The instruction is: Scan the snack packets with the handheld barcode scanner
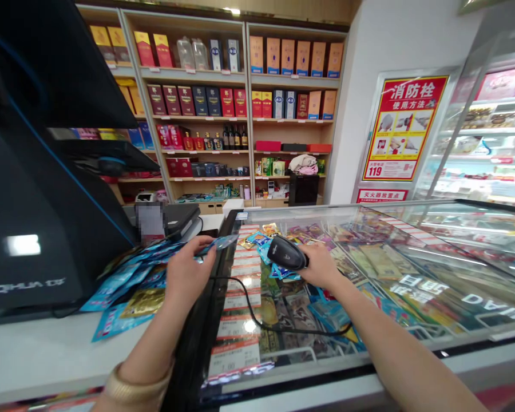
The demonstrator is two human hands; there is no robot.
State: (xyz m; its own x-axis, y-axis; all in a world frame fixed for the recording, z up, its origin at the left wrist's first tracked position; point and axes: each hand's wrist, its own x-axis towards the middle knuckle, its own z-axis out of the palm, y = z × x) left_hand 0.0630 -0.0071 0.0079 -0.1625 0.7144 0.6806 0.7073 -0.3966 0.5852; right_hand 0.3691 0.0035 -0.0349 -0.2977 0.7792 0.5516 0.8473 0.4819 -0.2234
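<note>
My right hand [320, 266] is wrapped round the grip of a black barcode scanner [285, 253], its head pointing left. It is over the glass top of a freezer [278, 349]. My left hand [190, 270] pinches a thin blue packet [224, 244] at the freezer's left edge, level with the scanner's head and apart from it. Just left of this hand, a heap of blue packets [126, 283] lies on the white counter, one gold packet [143, 302] among them. Small blue and yellow packets [264, 243] show beyond the scanner.
A black checkout terminal [38, 229] stands on the counter [38, 355] at the left. The scanner's black cable [278, 329] loops across the glass. Price labels [236, 329] line the freezer's left side. Shelves of boxes and bottles [197, 103] stand behind, and a lit cooler [493, 143] is at the right.
</note>
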